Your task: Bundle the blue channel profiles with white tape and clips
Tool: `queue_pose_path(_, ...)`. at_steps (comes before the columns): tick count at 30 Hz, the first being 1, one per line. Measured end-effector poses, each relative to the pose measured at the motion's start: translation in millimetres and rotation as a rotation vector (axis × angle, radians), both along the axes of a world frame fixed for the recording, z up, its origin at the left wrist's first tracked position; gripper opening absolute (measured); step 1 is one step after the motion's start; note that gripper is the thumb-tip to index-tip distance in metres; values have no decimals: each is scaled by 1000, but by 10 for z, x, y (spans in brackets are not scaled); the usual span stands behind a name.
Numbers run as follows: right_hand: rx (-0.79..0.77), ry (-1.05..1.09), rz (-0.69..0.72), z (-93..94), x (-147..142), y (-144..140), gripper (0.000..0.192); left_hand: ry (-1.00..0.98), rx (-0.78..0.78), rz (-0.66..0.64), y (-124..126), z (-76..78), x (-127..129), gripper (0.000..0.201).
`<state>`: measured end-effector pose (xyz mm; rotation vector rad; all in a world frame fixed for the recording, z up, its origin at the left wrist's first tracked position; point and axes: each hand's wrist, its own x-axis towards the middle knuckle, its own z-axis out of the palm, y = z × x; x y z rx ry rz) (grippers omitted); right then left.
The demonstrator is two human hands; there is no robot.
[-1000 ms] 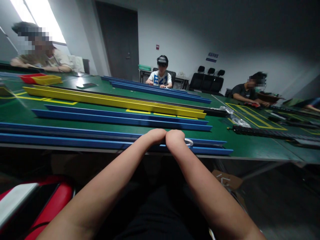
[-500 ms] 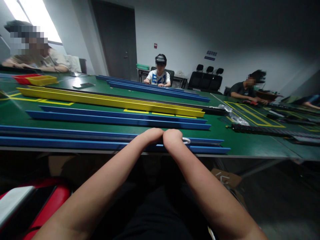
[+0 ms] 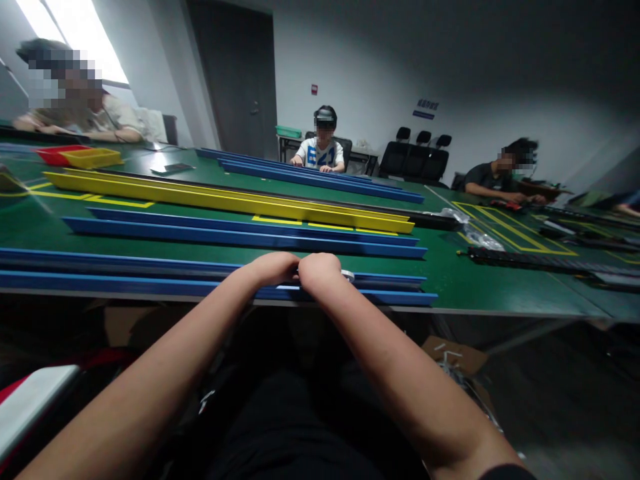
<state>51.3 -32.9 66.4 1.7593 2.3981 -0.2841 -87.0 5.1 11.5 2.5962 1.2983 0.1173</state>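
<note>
Atop nearest blue channel, both hands; contents hidden.

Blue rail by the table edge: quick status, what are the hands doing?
Left hand and right hand side by side on the nearest blue rail. Fingers hidden, grip unclear. Small white piece beside right hand. Nothing blocking.

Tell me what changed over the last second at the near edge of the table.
Both hands slid left together along the nearest blue rail: the left hand and right hand, still pressed side by side, now sit further from its right end. The small white piece by the right hand went with them. The yellow rail and the other blue rails look unmoved.
</note>
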Motion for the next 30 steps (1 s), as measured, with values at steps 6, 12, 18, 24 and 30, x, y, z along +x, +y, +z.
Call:
queue_pose_path(6,10,-88,196,190,511,-89,36,70,72,42,36,-42,9,32)
queue_pose_path(12,60,-202,70,373,911,-75,36,78,54,61,13,-20,0,28)
queue_pose_path(18,16,-338,37,174,1024,-52,34,85,47,92,2,-8,10,31)
queue_pose_path(24,-12,-350,-29,-25,988,-27,33,89,56,90,-13,13,25,34)
queue_pose_path(30,-29,-319,-141,-54,896,3,36,107,55,90,0,-1,21,35)
